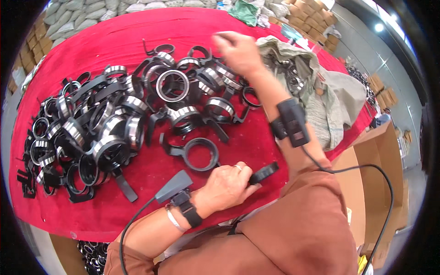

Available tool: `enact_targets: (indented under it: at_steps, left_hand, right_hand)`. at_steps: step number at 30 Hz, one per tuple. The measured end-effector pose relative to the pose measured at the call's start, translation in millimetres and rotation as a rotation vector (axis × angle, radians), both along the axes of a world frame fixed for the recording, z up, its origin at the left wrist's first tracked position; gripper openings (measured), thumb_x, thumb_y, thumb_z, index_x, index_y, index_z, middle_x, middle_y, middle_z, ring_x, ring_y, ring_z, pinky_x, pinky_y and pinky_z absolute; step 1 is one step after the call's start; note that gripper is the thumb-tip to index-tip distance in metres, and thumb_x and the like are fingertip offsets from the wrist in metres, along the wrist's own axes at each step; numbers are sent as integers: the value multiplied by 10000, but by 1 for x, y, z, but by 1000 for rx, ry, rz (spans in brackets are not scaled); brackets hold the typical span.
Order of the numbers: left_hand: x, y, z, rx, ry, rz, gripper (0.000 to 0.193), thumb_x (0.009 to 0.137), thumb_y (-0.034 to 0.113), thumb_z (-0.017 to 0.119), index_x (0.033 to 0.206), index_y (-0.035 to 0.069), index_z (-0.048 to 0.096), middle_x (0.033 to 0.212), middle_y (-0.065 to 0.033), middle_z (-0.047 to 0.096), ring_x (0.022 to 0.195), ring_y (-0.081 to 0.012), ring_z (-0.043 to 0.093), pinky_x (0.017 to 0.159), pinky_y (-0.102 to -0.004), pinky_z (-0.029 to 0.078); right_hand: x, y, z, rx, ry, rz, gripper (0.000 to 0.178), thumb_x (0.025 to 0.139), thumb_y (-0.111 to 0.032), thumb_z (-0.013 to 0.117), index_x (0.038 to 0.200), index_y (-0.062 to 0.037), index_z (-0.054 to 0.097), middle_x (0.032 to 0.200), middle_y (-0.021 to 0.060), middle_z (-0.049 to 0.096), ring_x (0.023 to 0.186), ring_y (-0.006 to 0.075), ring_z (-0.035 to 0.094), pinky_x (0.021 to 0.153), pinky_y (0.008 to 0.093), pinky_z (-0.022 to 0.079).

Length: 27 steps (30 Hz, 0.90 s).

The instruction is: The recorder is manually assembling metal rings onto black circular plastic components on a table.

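Observation:
My left hand point(227, 185), near the table's front edge, is closed on a black ring-shaped part point(264, 173), seen nearly edge-on to the right of the fingers. Just beyond that hand lies a black ring with a side arm point(200, 155), flat on the red cloth. My right hand point(238, 51) is over the far right side of the pile, beside the woven sack. Its fingers are blurred and partly hidden, so their grip cannot be made out. A heap of black rings with silver bands and flat arms point(110, 123) covers the left and middle of the cloth.
The red cloth point(183, 23) covers a large table. An open woven sack point(316, 110) at the right has more metallic parts inside. A cardboard box point(382, 174) stands beyond the right edge. Cables run from devices strapped to both my forearms. Stacked sacks point(87, 16) line the back.

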<state>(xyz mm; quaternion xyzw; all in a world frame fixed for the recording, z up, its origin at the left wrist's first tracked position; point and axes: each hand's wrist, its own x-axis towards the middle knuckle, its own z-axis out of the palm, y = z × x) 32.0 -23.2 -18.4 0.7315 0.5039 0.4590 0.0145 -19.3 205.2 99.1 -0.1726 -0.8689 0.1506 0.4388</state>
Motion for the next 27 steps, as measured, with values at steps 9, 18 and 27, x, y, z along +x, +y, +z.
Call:
enact_targets:
  at_steps: [9,18,27]
  left_hand:
    - [0,3,2,-108,-29,85,361,684,269,761,806,45,507,647,-99,530,527,-277,559,481,-365,446]
    - [-6,-1,10,-250,-703,39,335,759,19,673,996,24,436,830,-46,548,701,-124,551,637,-262,474]
    - [-11,6,8,-187,-1169,-104,308,787,-56,619,1011,9,418,856,-105,578,690,-166,600,635,-281,511]
  right_hand:
    - [192,159,-49,-74,-553,-978,488,743,-413,634,940,34,638,950,264,623,935,397,594,830,430,463]
    - [219,161,-71,-278,-181,-674,306,705,-121,628,973,26,616,914,180,656,792,269,649,729,315,502]
    - [222,-20,-49,-1349,327,548,310,819,-32,607,1115,-35,515,799,50,574,605,100,503,532,226,417]
